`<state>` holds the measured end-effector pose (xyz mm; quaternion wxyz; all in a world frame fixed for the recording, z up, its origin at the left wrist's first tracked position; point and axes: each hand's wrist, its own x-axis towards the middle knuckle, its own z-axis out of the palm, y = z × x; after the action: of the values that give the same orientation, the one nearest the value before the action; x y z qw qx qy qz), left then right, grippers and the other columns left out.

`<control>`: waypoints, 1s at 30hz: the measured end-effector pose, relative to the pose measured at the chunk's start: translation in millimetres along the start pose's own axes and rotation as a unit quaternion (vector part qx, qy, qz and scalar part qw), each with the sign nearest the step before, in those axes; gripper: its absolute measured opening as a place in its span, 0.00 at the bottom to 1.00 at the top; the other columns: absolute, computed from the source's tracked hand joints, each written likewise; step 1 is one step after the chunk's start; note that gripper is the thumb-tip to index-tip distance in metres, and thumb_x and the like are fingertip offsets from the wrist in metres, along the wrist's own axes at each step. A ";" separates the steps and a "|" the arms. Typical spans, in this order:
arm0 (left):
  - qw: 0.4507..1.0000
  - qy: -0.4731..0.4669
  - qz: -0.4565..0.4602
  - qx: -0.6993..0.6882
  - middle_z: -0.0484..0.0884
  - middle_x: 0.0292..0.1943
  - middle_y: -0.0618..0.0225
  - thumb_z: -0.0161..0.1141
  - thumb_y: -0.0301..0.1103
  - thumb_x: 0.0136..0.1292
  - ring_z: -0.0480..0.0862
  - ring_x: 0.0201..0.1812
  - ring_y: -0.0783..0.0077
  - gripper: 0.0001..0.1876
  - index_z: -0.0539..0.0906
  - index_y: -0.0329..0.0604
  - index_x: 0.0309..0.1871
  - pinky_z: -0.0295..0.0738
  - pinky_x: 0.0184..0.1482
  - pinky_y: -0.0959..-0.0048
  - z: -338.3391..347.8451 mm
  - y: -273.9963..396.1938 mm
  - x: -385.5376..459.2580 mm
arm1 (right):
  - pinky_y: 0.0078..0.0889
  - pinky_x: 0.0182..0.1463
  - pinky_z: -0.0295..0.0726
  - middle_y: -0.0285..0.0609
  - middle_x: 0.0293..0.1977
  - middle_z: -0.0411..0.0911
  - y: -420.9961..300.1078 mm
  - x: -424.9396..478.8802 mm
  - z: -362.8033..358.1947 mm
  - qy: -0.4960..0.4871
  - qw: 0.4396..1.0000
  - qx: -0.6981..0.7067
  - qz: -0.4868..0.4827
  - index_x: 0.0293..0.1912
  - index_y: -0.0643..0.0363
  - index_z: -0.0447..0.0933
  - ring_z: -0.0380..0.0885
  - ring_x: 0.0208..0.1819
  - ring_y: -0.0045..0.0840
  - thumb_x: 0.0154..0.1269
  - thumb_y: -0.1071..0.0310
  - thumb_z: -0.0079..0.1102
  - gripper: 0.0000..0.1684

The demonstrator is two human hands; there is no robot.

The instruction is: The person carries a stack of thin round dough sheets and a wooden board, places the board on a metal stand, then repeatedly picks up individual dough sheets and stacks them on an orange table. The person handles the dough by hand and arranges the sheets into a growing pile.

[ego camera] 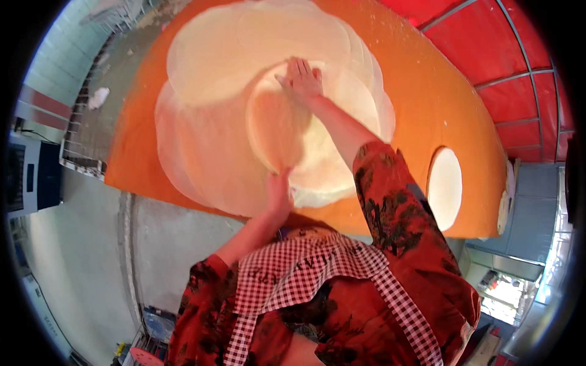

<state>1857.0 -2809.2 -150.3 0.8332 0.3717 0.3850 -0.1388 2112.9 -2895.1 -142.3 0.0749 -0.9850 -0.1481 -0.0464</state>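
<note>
Many thin, pale round sheets, seemingly dough or flatbread, overlap in a wide layer (206,132) on an orange work surface (412,87). A smaller round sheet (274,123) lies over them in the middle, partly in shadow. My right hand (304,80) rests palm down at its far edge, thumb spread from the fingers. At the near edge is my left hand (279,190), its fingertips touching the sheet's rim; whether they pinch it is unclear. To the right, a separate pale disc (445,189) lies on the orange surface.
Red panels in a metal frame (499,55) stand beyond the surface at the right. A grey ledge with a wire rack edge (87,137) borders the left side, with a crumpled white piece (98,98) on it. More pale sheets (505,201) sit at the surface's far right edge.
</note>
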 end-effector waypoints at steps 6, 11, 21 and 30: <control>0.998 0.000 -0.021 -0.053 0.78 0.44 0.61 0.64 0.30 0.57 0.80 0.45 0.63 0.18 0.72 0.43 0.49 0.75 0.43 0.61 2.4 0.4 2.8 | 0.51 0.69 0.47 0.45 0.71 0.48 12.3 -14.7 -32.3 -0.022 0.992 0.122 -0.022 0.69 0.57 0.52 0.45 0.73 0.33 0.66 0.35 0.37 0.44; 0.996 -0.066 0.020 -0.063 0.78 0.46 0.61 0.62 0.26 0.59 0.80 0.48 0.61 0.18 0.71 0.39 0.52 0.81 0.41 0.62 5.1 8.0 -3.8 | 0.51 0.71 0.43 0.51 0.72 0.45 50.5 -111.4 -77.5 0.092 0.991 0.086 -0.048 0.70 0.57 0.52 0.44 0.73 0.41 0.70 0.45 0.43 0.38; 0.990 -0.118 0.020 -0.074 0.77 0.50 0.62 0.62 0.29 0.60 0.78 0.52 0.59 0.21 0.71 0.40 0.56 0.79 0.48 0.53 -4.0 3.8 18.8 | 0.50 0.71 0.49 0.65 0.68 0.49 135.0 -217.4 -12.3 0.153 0.948 0.190 0.202 0.67 0.69 0.52 0.48 0.70 0.52 0.69 0.46 0.44 0.41; 0.989 -0.118 0.060 -0.066 0.79 0.46 0.64 0.63 0.30 0.58 0.81 0.45 0.63 0.18 0.75 0.43 0.52 0.81 0.39 0.62 -6.5 -2.0 19.2 | 0.51 0.70 0.51 0.67 0.66 0.52 135.0 -217.3 -2.3 0.158 0.966 0.077 0.189 0.65 0.72 0.55 0.50 0.69 0.53 0.66 0.48 0.50 0.41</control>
<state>1865.2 -2804.8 -168.5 0.9024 0.3194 0.2691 -0.1063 1946.2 -3084.9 -182.8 0.1804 -0.9667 0.0512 -0.1744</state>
